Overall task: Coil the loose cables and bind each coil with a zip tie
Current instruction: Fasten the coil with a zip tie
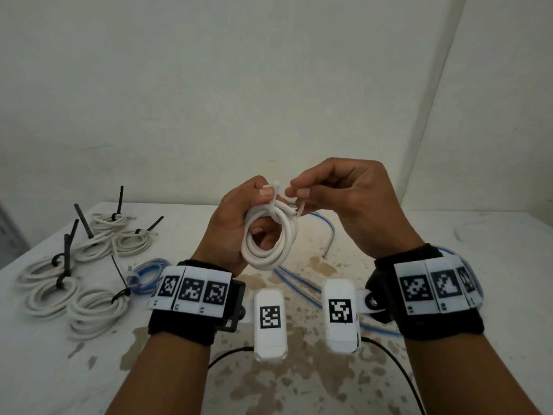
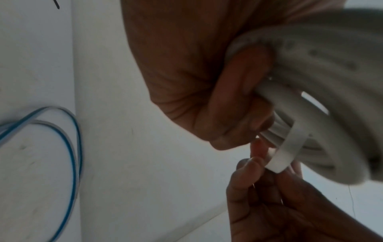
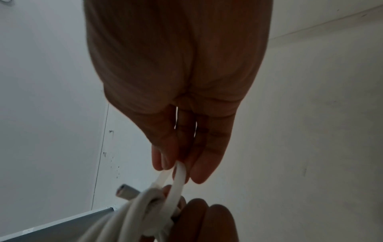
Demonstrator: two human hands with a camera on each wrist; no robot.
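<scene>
White cable coil (image 1: 270, 235) up at centre over table (image 1: 194, 217), gripped in left hand (image 1: 236, 223); right hand (image 1: 344, 199) at 3 o'clock pinching white zip tie (image 1: 276, 194). Left wrist: tie band (image 2: 282, 152) wrapping coil. Right wrist: fingertips (image 3: 163, 162) pinching tie.

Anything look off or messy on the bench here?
Yes: brown blotchy stains mark the white table under the wrists. A blue cable still sprawls loose there. The white coil in the left hand looks tidy, zip tie looped round it.
</scene>
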